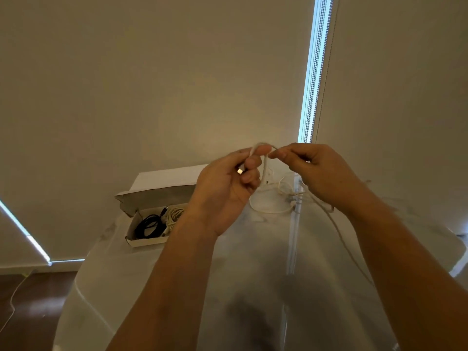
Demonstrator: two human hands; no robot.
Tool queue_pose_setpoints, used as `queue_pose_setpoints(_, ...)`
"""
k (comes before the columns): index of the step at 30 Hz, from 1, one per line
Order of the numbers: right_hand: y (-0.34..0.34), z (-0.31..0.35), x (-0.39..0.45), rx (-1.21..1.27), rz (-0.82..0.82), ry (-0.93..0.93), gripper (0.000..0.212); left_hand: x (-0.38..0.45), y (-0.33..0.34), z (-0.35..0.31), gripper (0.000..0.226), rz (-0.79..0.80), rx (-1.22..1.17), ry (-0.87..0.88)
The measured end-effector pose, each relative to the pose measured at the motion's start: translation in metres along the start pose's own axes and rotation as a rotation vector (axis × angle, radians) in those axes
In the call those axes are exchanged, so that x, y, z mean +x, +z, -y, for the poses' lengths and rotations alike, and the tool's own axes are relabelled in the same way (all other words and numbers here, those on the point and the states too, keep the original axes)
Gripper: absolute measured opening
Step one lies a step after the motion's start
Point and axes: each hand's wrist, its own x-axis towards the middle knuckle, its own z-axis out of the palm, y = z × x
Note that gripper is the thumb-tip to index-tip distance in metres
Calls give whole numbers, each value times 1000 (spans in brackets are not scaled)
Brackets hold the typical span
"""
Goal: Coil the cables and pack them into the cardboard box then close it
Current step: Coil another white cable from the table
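Note:
Above the table, my left hand (228, 183) grips the plug end of a white cable (264, 171), its metal connector showing between the fingers. My right hand (316, 171) pinches the same cable a little further along, so a small loop arches between both hands. The remaining cable hangs down and lies in loose loops on the table behind my hands. To the left stands the open cardboard box (141, 240) with its lid up. Inside it lie a coiled black cable (149, 225) and a coiled white cable (173, 215).
The glossy white table (253, 262) has a rounded edge on the left and right. A thin white cord (12, 300) trails over the dark floor at lower left. Pale roller blinds with a bead chain (312, 79) hang close behind the table.

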Motion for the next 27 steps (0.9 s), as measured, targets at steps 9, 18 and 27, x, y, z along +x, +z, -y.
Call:
queue_pose_setpoints(9,9,19,-8,244,253,224,30,17,-11,-4,41,-165,-306,174)
queue_pose_setpoints(18,-2,43,-17,108,596,266,55,22,-19,-1,17,-346,-437,353)
queue_pose_setpoints(27,-2,55,-21,-332,612,144,74,24,-7,12,25,-484,233,519)
